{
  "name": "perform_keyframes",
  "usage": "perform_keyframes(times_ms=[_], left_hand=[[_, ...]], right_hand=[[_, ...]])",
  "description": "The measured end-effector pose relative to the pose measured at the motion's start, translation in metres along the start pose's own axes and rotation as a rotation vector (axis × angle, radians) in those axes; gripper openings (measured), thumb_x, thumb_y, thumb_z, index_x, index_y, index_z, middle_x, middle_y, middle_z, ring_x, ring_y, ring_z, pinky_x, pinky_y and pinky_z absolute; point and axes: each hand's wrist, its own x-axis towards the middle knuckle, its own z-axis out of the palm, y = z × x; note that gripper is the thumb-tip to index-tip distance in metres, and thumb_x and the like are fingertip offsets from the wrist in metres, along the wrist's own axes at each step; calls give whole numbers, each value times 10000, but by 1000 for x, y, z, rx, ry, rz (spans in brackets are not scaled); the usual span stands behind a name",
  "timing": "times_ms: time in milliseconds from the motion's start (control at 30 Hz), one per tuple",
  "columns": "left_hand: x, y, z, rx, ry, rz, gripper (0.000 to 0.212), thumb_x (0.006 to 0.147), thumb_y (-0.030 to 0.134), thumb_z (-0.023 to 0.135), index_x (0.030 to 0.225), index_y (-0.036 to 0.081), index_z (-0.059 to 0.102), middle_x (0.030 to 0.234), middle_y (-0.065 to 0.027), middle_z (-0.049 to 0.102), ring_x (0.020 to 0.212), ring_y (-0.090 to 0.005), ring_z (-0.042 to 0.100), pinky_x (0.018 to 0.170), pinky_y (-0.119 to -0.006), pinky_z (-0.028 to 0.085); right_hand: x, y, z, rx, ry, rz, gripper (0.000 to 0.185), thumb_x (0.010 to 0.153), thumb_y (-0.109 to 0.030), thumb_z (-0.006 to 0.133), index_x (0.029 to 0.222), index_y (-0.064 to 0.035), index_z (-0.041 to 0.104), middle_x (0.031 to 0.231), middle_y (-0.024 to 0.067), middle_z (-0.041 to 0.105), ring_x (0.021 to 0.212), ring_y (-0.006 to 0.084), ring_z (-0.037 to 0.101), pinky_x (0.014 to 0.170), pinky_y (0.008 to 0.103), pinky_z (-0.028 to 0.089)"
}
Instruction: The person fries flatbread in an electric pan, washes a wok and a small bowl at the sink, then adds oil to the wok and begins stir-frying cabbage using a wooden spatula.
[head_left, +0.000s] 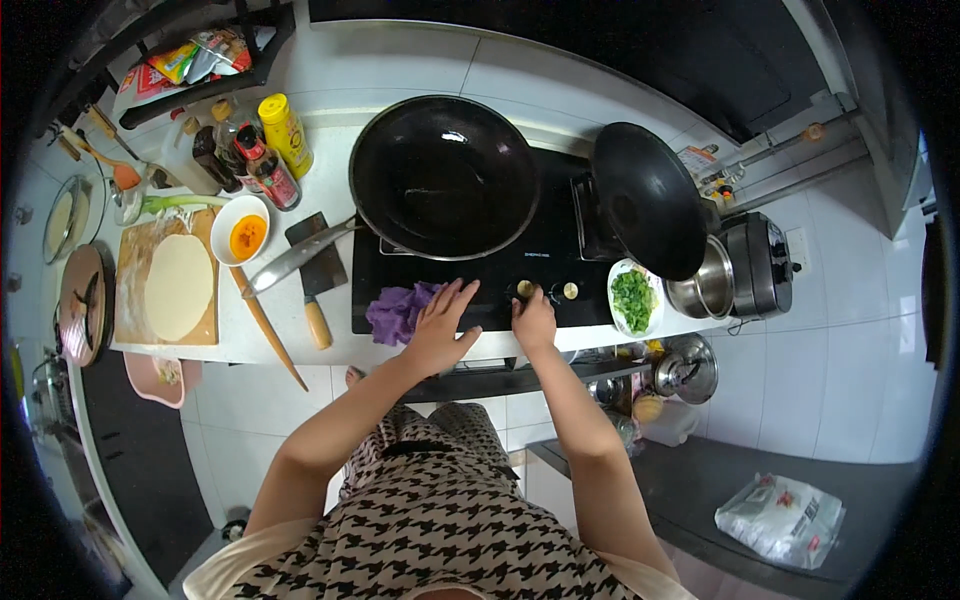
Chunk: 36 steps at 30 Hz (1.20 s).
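My right hand (535, 318) has its fingers around the left control knob (524, 288) of a black glass gas hob (480, 300). Beside it is a second knob (571, 290). My left hand (442, 330) is spread, palm down, over the hob's front edge, just right of a crumpled purple cloth (397, 313); it grips nothing. Behind my hands an empty black wok (446, 180) rests on the left burner, its metal handle (300, 255) pointing left. A second dark wok (649, 199) stands tilted at the right burner. Right of the knobs lies a plate of chopped greens (634, 297).
Left on the counter are a cleaver (322, 262), a rolling pin (268, 330), a bowl of beaten egg (240, 231) and a wooden board (127, 300) with a flat dough round (178, 287). Sauce bottles (266, 166) stand behind. A steel pot (703, 281) and a dark electric cooker (759, 262) are at right.
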Motion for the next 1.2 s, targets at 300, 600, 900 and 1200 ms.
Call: perform_keyframes(times_ms=[300,600,900,1200], left_hand=[[6,2,105,-68,-86,-373,389,897,191,546,1274,107,502,1313,-139,472,1155,-316,483,920,-405,433],[25,3,124,-142,119,-332,302,890,156,542,1183,88,567,1153,-140,571,777,-261,585,732,-365,482],[36,10,142,-366,180,-536,254,841,132,562,1083,69,603,1018,-150,603,894,-322,590,797,-408,471],[33,3,159,-284,336,-422,247,889,103,533,1122,71,607,902,-117,619,637,-184,554,634,-327,457]], right_hand=[[48,18,3,-235,-291,-161,404,876,-341,584,1033,0,436,819,210,664,763,369,661,661,438,539],[65,30,9,-294,-388,-321,328,845,-211,615,1010,-7,418,908,227,639,878,406,616,724,466,522],[84,43,-16,-357,-548,-724,252,846,-157,559,1013,-36,413,969,207,615,989,391,562,811,457,484],[87,39,-24,-466,-531,-917,254,835,-146,556,1043,-48,448,943,155,629,957,342,571,732,449,509]])
